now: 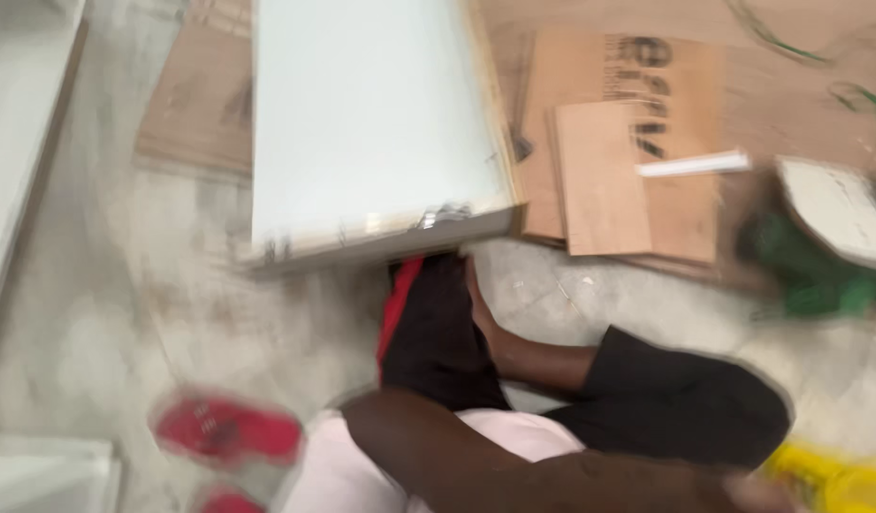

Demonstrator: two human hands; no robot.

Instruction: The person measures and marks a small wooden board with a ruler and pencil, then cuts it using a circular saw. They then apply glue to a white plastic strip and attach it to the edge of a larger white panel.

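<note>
— Panel first — where's that white board of yours?
— Flat on the floor, its near edge above your knee.
— Your hands?
— Right hand blurred beside a yellow tool; grip unclear. Left one's unseen.

Indoor work site or workshop floor, bare concrete, white board, flattened cardboard just right of the board, green tool beyond.
</note>
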